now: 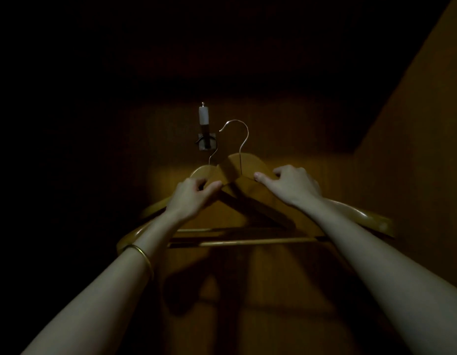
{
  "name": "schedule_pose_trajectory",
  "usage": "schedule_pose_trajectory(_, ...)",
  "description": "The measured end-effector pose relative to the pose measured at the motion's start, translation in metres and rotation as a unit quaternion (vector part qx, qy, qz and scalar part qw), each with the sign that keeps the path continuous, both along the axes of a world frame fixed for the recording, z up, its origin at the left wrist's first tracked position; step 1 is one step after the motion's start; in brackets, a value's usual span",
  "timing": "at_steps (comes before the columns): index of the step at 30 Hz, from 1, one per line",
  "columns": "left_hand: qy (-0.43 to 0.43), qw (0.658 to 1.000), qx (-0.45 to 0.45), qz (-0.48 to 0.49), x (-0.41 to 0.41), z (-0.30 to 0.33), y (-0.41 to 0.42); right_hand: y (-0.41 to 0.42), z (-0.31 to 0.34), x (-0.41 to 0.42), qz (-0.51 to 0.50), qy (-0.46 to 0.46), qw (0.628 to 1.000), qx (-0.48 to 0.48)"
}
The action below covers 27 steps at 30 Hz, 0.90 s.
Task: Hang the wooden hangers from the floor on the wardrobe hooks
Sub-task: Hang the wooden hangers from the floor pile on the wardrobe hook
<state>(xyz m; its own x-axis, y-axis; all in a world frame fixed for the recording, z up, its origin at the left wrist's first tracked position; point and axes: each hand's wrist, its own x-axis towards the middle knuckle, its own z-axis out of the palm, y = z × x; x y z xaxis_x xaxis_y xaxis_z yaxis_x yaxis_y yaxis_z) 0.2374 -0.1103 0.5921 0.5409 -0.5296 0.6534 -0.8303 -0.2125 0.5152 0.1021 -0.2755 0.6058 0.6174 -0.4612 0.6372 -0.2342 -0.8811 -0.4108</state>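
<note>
Two hangers held up overlapped: our left hand (pixel 194 193) grips the left hanger (pixel 204 172), our right hand (pixel 291 185) the right hanger (pixel 247 162). Bars run nine-to-three. Wardrobe hook (pixel 205 142) sits at eleven o'clock, nearer the left hand.

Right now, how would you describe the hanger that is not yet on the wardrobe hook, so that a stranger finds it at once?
Look at the lit wooden back panel of the wardrobe, where the wall hook sits. Two wooden hangers overlap below it. The free hanger is the right one, under the right hand; its wire hook stands high and catches nothing.
</note>
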Motion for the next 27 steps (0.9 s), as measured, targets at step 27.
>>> schedule_pose_trajectory(27, -0.07, 0.975, -0.001, 0.21, 0.078, -0.001, -0.001, -0.023, 0.011, 0.111, 0.109, 0.045, 0.993, 0.003)
